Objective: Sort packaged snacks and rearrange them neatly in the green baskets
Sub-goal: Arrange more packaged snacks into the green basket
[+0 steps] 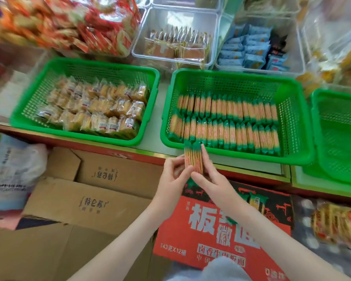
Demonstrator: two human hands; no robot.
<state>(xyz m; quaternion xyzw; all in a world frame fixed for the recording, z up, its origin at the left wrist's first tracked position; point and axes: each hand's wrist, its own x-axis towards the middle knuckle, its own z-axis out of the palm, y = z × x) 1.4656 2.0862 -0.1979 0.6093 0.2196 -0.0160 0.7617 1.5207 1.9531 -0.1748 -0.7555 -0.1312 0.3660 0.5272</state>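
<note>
Both hands hold a small stack of green-ended cracker packs just in front of the middle green basket. My left hand grips the stack's left side; my right hand holds the right side, its forefinger stretched along the edge. The middle basket holds two neat rows of the same packs standing on edge. The left green basket holds clear-wrapped yellow biscuits. A right green basket shows nothing inside.
A red carton with more green packs sits below my hands. Brown cardboard boxes lie to the left. Clear bins of snacks stand behind the baskets, red-wrapped snacks at back left, bagged crackers at lower right.
</note>
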